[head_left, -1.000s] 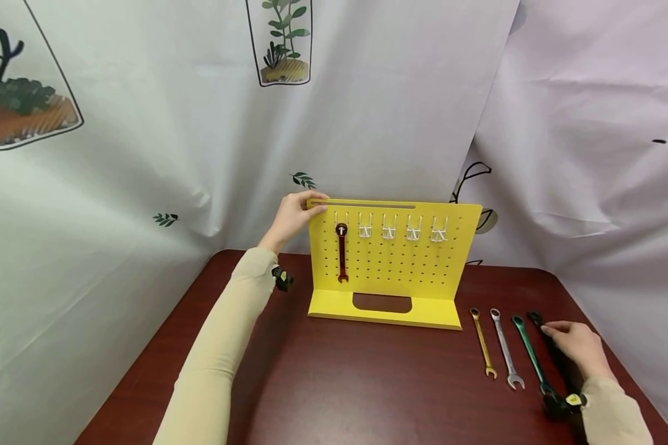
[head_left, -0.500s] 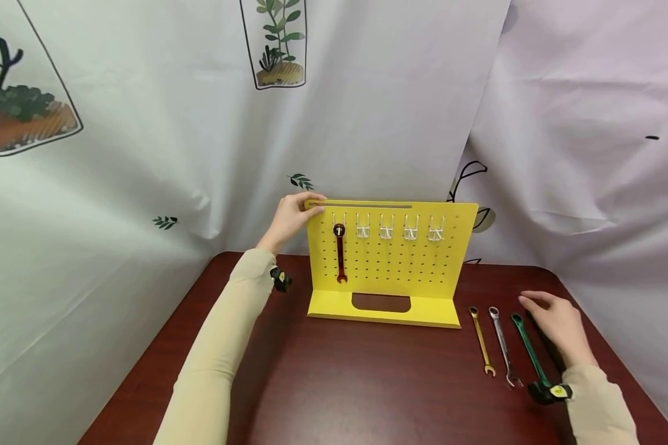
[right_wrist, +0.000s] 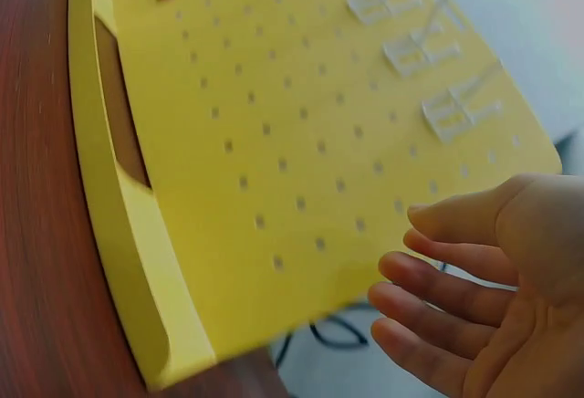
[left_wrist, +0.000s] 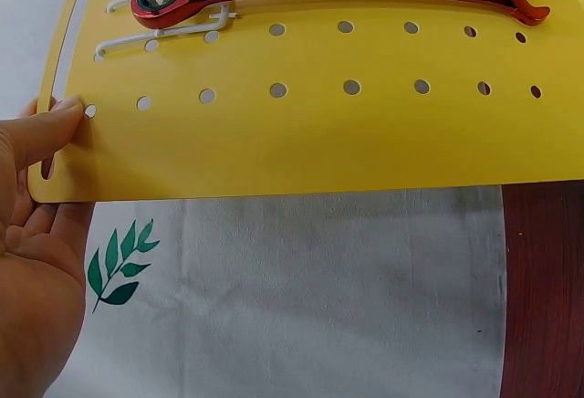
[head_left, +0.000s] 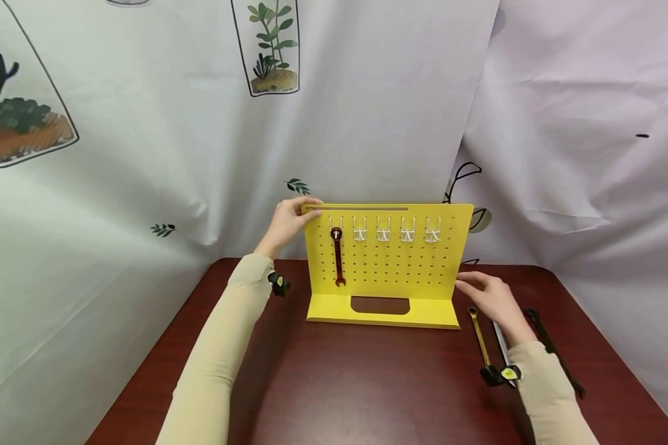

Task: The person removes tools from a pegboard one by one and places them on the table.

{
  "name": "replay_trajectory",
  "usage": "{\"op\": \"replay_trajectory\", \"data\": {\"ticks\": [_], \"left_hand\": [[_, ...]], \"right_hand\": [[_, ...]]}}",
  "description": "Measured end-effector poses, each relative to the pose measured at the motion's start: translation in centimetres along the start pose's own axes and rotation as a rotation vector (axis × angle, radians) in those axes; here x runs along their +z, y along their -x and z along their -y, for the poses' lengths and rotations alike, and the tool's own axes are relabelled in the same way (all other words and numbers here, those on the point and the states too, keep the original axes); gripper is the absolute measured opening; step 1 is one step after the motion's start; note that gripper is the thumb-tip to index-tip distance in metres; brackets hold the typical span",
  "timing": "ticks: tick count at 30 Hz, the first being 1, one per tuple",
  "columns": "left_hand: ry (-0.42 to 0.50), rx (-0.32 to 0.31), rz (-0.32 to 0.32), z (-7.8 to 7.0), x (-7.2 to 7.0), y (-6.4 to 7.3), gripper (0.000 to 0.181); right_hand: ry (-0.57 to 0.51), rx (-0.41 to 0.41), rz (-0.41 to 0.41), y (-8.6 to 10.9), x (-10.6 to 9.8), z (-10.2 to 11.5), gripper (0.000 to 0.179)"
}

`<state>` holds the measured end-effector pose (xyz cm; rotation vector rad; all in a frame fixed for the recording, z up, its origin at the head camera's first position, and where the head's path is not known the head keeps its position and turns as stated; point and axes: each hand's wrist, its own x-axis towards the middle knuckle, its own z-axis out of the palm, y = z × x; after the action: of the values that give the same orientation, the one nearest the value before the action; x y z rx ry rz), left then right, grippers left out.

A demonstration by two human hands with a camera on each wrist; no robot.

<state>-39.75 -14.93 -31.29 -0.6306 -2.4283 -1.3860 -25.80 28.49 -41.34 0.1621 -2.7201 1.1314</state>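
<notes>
The worktop (head_left: 389, 383) bears a board (head_left: 389, 267). The left hand (head_left: 287, 224) pinches its top-left corner near a red wrench (head_left: 338, 258); the right hand (head_left: 494, 301), loosely spread, is by the board's right edge.

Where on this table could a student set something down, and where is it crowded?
Bare table lies in front of the yellow pegboard, between the left sleeve and the gold wrench. Right of the pegboard is crowded: that wrench, the silver wrench, the black wrench and the right hand.

Yellow pegboard (head_left: 392, 262) stands upright (red wrench (head_left: 338, 259) hanging on it)
</notes>
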Motion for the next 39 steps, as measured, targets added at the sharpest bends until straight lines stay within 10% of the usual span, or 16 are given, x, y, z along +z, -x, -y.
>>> {"op": "replay_trajectory", "data": {"ticks": [39], "left_hand": [[-0.020,0.025,-0.011,0.1,-0.1,0.3,0.023]], "right_hand": [[-0.342,-0.147,0.171,-6.7,9.3,10.3,0.042]]}}
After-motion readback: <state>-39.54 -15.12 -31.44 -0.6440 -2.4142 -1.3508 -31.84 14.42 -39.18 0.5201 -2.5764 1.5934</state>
